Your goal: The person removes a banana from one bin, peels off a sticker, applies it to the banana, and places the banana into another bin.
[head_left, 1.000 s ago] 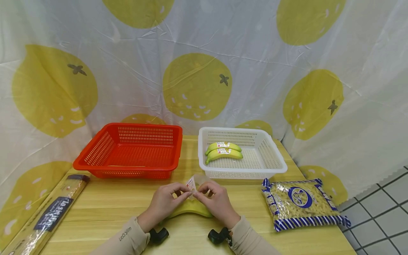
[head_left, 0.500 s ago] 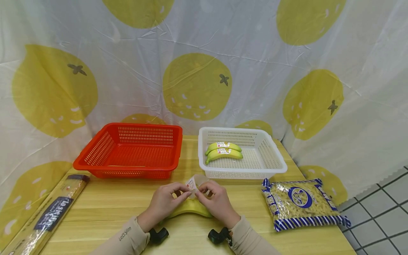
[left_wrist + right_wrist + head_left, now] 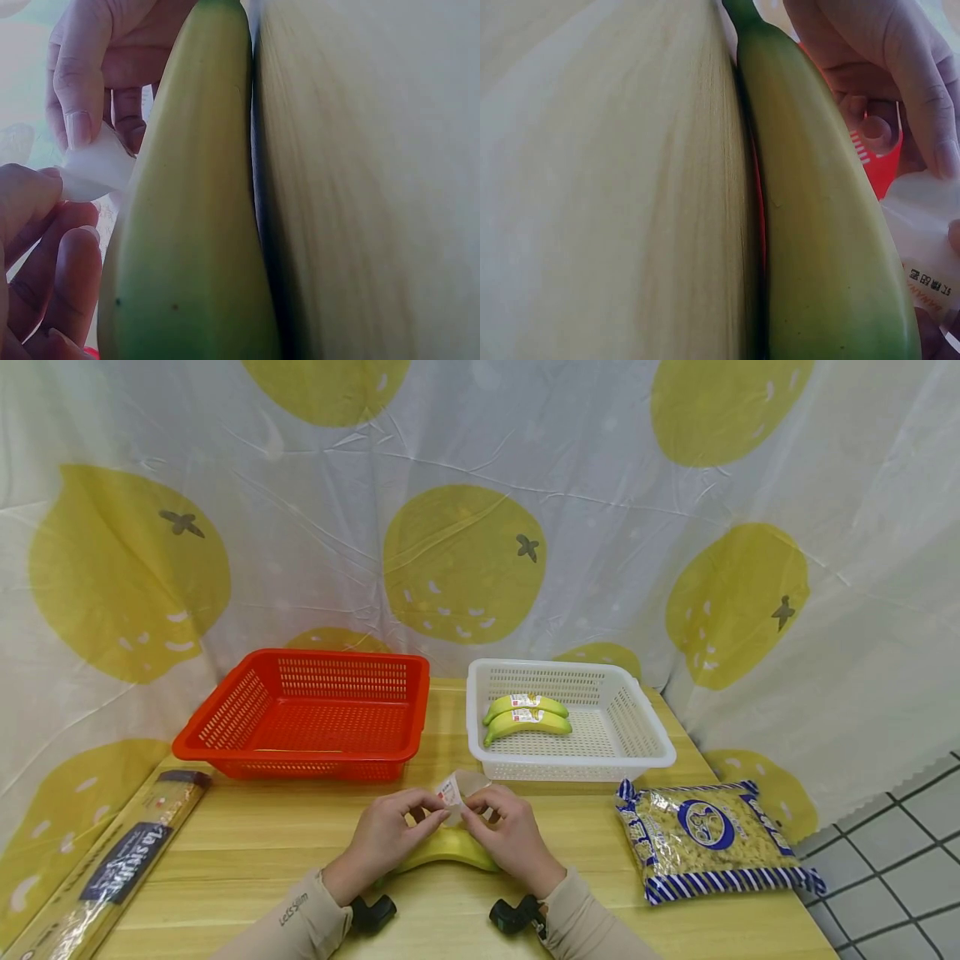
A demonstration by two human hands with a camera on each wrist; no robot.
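A yellow-green banana [image 3: 447,846] lies on the wooden table, close behind my wrists. My left hand [image 3: 393,832] and right hand [image 3: 510,832] meet just beyond it, thumbs and forefingers pinching a white label [image 3: 452,792]. The label bends upward between the fingertips, and its printed side shows to the left. In the left wrist view, both hands pinch the pale label [image 3: 101,166] beside the banana [image 3: 187,187]. Red and black print shows on the label [image 3: 928,289] in the right wrist view, where the right hand is mostly cut off.
A red basket [image 3: 300,762] stands at the back left. Two labelled bananas [image 3: 528,718] lie in the white basket [image 3: 573,767] at the back right. A pasta bag [image 3: 712,835] lies at right, a long spaghetti pack [image 3: 123,860] at left. A lemon-print curtain [image 3: 600,552] hangs behind.
The label has spread into a slightly wider curve between my hands, and the right fingertips have shifted a little to the right. The banana and baskets have not moved.
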